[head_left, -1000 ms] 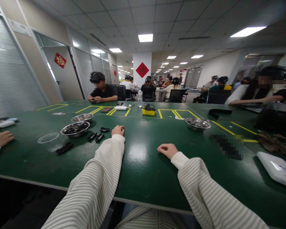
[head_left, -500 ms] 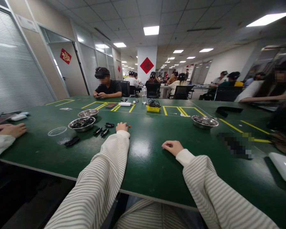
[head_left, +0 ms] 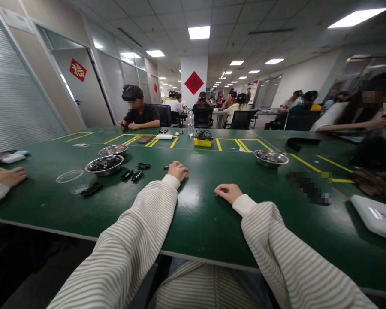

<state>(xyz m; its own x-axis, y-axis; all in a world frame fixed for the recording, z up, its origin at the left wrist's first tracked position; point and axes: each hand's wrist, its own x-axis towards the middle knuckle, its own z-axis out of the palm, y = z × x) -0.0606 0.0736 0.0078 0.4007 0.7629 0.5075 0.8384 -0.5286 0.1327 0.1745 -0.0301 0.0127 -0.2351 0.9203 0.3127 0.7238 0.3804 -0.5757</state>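
My left hand (head_left: 178,171) lies slack and empty on the worktop (head_left: 196,214); the small red piece (head_left: 166,167) sits just beside it at nine o'clock; my right hand (head_left: 227,192) rests loosely curled, holding nothing; pick-up not yet started, I judge; it calls for a fingertip pinch.

An open office is lit by ceiling panels (head_left: 198,32); the left wall is formed of slatted blinds (head_left: 16,103) and glass partitions (head_left: 116,90); a white pillar (head_left: 194,64) is hung with a red diamond (head_left: 194,83); the green table (head_left: 199,214) is marked with yellow tape (head_left: 305,163).
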